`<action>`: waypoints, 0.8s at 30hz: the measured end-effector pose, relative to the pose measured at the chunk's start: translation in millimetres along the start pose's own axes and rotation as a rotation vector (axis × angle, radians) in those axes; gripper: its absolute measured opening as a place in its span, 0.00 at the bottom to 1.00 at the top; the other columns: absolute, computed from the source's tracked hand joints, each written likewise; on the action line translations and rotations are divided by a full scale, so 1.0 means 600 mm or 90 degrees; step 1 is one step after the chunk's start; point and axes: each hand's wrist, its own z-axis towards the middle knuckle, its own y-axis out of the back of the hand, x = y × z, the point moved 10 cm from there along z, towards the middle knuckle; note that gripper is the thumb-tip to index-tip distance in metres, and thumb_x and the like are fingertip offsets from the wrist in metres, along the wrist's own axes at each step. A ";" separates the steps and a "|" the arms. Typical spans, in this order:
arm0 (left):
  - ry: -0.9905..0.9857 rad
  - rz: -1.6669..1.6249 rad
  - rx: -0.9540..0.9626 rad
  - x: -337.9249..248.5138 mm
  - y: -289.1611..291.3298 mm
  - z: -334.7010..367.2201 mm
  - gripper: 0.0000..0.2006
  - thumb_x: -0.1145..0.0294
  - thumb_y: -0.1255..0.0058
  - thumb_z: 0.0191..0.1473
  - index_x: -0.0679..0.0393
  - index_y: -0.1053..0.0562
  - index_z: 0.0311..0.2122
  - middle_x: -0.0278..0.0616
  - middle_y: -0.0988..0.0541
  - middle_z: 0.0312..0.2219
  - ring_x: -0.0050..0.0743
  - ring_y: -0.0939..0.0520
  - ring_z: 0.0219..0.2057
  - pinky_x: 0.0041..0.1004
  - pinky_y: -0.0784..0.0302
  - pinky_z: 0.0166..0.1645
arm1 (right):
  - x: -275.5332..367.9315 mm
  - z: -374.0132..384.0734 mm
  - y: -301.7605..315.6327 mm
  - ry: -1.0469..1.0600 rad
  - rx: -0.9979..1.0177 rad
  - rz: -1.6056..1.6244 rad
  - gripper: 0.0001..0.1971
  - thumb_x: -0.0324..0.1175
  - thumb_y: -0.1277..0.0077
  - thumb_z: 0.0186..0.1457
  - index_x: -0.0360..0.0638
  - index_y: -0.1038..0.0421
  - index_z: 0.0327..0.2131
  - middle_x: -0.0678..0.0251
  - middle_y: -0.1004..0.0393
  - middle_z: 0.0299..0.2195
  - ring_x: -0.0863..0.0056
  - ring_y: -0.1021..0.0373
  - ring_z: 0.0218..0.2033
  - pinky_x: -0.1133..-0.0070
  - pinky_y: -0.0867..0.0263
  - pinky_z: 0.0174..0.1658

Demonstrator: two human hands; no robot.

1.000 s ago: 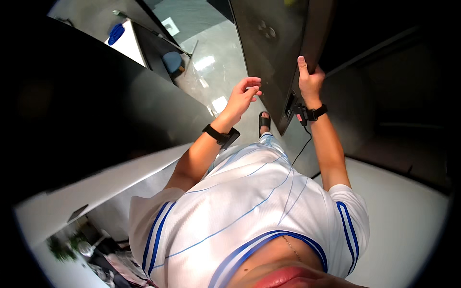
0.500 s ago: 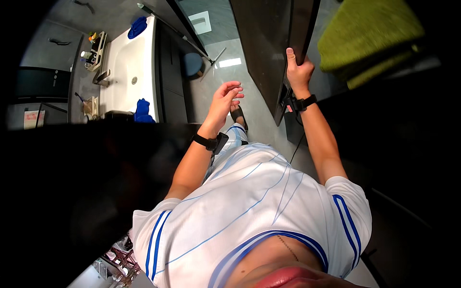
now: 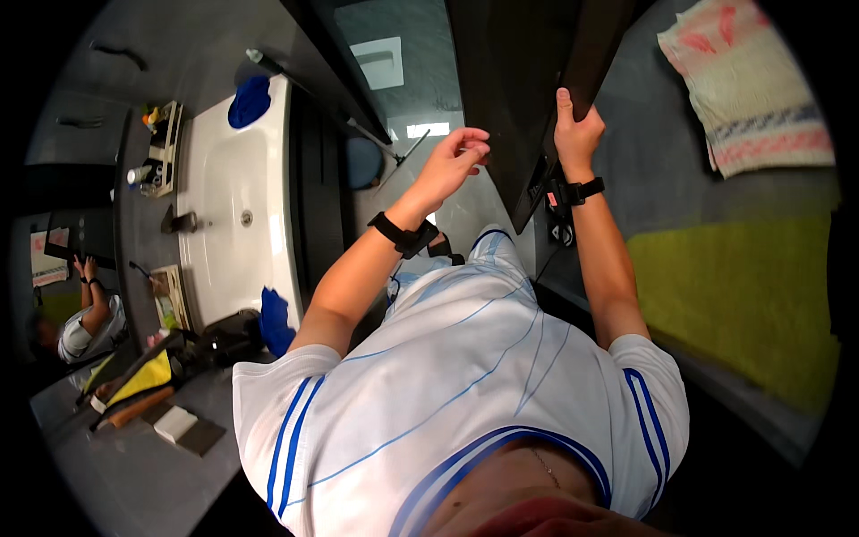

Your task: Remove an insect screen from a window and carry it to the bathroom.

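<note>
My right hand [image 3: 579, 134] grips the edge of a dark door [image 3: 501, 76], thumb pointing up along its face. Near the door's left side, my left hand [image 3: 454, 163] hangs in the air with loosely curled fingers and nothing in them. It looks apart from the panel. A black strap with a small device sits on each wrist. Below my right hand, a dark handle or lock part shows on the door's edge, partly hidden by the wrist device.
To the left is a white sink basin [image 3: 237, 188] with blue cloths [image 3: 250, 102] at its corners. A squeegee [image 3: 403, 159] and a round blue stool [image 3: 362, 163] stand beyond it. A patterned towel [image 3: 752, 98] and a green towel [image 3: 734, 304] hang on the right.
The view has moved forward, so the green towel sits lower and the patterned towel has appeared. My left hand has shifted right towards the door; my right hand keeps its grip.
</note>
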 end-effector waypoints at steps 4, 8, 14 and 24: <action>-0.076 0.033 -0.012 -0.088 -0.009 0.125 0.25 0.64 0.40 0.67 0.57 0.32 0.66 0.39 0.26 0.53 0.27 0.19 0.49 0.29 0.17 0.52 | -0.027 0.074 -0.083 0.008 -0.001 0.021 0.19 0.48 0.34 0.64 0.37 0.19 0.36 0.59 0.19 0.25 0.64 0.22 0.25 0.70 0.27 0.34; -0.206 0.241 -0.149 -0.215 0.012 0.270 0.46 0.51 0.29 0.59 0.64 0.40 0.72 0.49 0.30 0.59 0.28 0.22 0.49 0.30 0.18 0.51 | -0.087 0.142 -0.189 -0.002 0.033 0.067 0.15 0.43 0.33 0.63 0.39 0.20 0.37 0.56 0.19 0.26 0.59 0.19 0.28 0.68 0.26 0.35; -0.288 0.392 -0.347 -0.372 0.106 0.448 0.56 0.39 0.27 0.49 0.70 0.40 0.71 0.65 0.30 0.60 0.57 0.21 0.57 0.40 0.20 0.59 | -0.134 0.213 -0.380 0.078 0.073 0.091 0.14 0.33 0.31 0.58 0.39 0.19 0.46 0.52 0.16 0.43 0.49 0.18 0.45 0.62 0.22 0.46; -0.304 0.500 -0.581 -0.488 0.268 0.589 0.25 0.59 0.31 0.46 0.66 0.26 0.44 0.53 0.18 0.40 0.59 0.14 0.41 0.46 0.18 0.48 | -0.152 0.293 -0.624 0.159 0.152 0.176 0.25 0.28 0.31 0.56 0.38 0.22 0.58 0.54 0.15 0.45 0.53 0.21 0.49 0.64 0.24 0.51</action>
